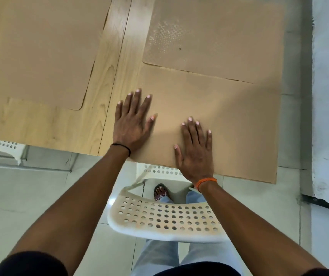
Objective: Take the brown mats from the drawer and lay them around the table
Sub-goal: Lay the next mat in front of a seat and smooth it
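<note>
At the worktop's near right corner: a person leans over a white perforated chair [165, 218] and lays a brown mat flat.
Worktop: pale wood [107, 80], seamed down the middle, carrying three mats in view.
Near mat: the mat under the hands [229, 124] lies at the right end, its near edge hanging slightly past the worktop's edge, its far edge tucked under or meeting the next one; which, I cannot tell.
Far mat: a second mat [219, 36] sits beyond it, showing a faint dotted texture.
Left mat: a third mat [36, 50] lies well apart across the seam, its corner rounded.
Left hand: the left hand [132, 122] is released, fingers spread and straight, palm pressing the near mat's left edge, partly on bare wood.
Right hand: the right hand [196, 150] is likewise released, flat on the mat near its front edge, grasping nothing.
Handling, as judged: the mat looks thin, light and bendable, likely to slide on smooth wood and to droop if lifted by one corner.
Where to hold: sliding under flat palms suits small corrections; for lifting, a pinch at two opposite edges would keep it level.
Stage: apparently squaring this mat up; the drawer is out of sight.
</note>
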